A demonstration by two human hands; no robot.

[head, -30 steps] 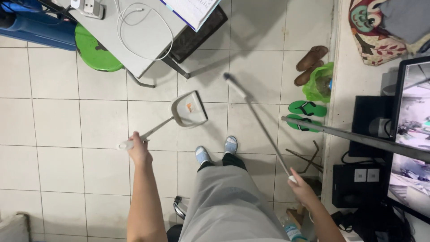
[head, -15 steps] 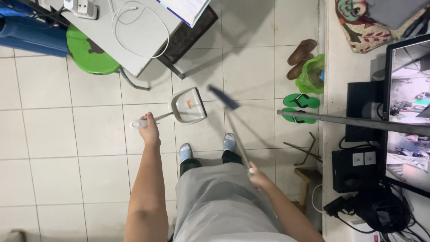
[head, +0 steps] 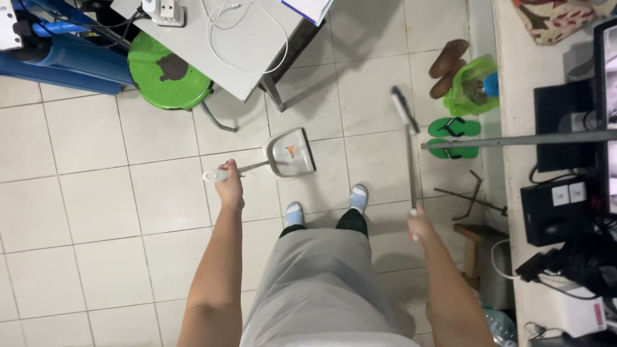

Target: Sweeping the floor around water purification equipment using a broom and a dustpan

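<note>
Swinging the broom out to the right, dustpan held steady

Standing on the tiled floor (head: 96, 212), person holds a tool in each hand. Left hand (head: 229, 187) is wrapped around the white handle of the dustpan (head: 290, 153); pan sits in front of the feet, just right of the table leg (head: 275, 96), mouth facing away from the hand. Right hand (head: 419, 225) is closed around the broom (head: 409, 154) handle. Half a second ago the broom head sat close beside the pan; now it has swung right, well apart from it, near the green sandals (head: 454, 127) and the green bag (head: 472, 87). Broom is blurred, so likely mid-motion. Dustpan has barely shifted. Judged from this, sweeping into the pan is paused and the broom is reaching toward a new patch. Something small and orange shows in the pan; can't tell what.
</note>
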